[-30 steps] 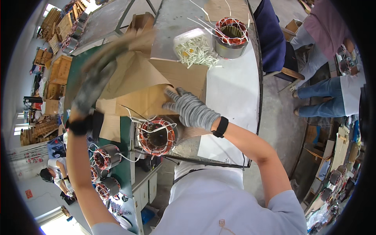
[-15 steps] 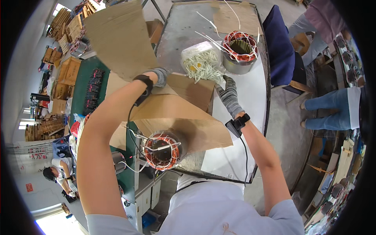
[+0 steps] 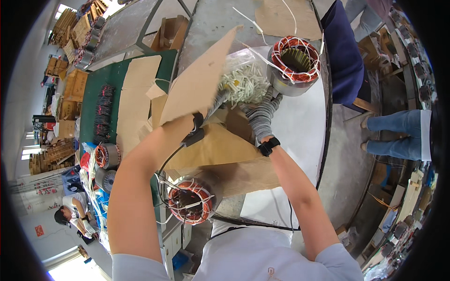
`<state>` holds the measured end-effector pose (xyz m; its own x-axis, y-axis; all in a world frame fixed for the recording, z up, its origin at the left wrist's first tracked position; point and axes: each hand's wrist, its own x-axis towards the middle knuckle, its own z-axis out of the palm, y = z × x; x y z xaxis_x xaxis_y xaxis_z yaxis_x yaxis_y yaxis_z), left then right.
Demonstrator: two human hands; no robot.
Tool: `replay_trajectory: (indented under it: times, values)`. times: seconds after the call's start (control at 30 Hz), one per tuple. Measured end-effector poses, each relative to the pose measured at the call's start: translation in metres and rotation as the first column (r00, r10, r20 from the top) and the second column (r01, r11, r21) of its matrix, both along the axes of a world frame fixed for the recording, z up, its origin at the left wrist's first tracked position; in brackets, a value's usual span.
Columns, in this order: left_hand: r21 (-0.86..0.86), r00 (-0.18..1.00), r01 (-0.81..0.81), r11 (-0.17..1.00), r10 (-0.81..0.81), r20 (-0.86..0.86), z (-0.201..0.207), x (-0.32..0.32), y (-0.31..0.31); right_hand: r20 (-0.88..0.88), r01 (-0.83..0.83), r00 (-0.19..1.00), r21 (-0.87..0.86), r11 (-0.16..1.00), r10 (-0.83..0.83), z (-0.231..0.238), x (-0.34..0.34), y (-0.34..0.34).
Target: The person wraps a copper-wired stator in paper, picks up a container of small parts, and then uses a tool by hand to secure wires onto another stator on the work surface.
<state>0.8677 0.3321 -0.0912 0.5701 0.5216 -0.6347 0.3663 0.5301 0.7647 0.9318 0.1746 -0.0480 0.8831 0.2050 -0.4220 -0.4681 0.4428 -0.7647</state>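
A clear plastic box of short white tubes (image 3: pixel 244 83) stands on the table, partly behind a raised cardboard flap (image 3: pixel 199 77). My left hand (image 3: pixel 217 101), in a grey knit glove, is at the box's left side; the flap hides most of its fingers. At the near right corner of the box, my right hand (image 3: pixel 261 114), gloved alike, is closed around the edge, thumb and fingers apart. Beside it stands a stator with red-orange windings (image 3: pixel 294 63) and white sleeved leads. Folded brown cardboard (image 3: pixel 211 147) lies under my wrists. A second wound stator (image 3: pixel 191 201) sits nearer to me.
White sheeting covers part of the table (image 3: pixel 300 154). To the left, a green bench (image 3: pixel 93 117) bears cardboard strips and a row of dark wire bundles (image 3: pixel 104 114). A blue-covered chair (image 3: pixel 344 56) stands at the right. Other people are at the right and lower left.
My left hand has moved right to the box, and the cardboard flap has swung right over part of it. My right hand has shifted slightly left and down. The view has moved a little.
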Motion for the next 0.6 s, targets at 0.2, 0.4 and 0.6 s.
replay_trajectory:
  times: [0.2, 0.4, 0.6]
  values:
    - [0.738, 0.87, 0.428, 0.522, -0.017, -0.493, -0.001, -0.024, 0.016, -0.149, 0.004, 0.989, -0.137, 0.991, -0.024, 0.017, -0.017, 0.027]
    - [0.662, 0.955, 0.27, 0.699, -0.106, -0.277, -0.01, -0.022, 0.015, 0.252, 0.025, 0.637, -0.951, 0.307, 0.729, -0.016, -0.018, 0.019]
    - [0.542, 0.98, 0.199, 0.817, -0.172, -0.099, -0.028, -0.014, 0.026, 0.324, -0.022, 0.509, -0.922, 0.388, 0.798, -0.01, 0.002, 0.036]
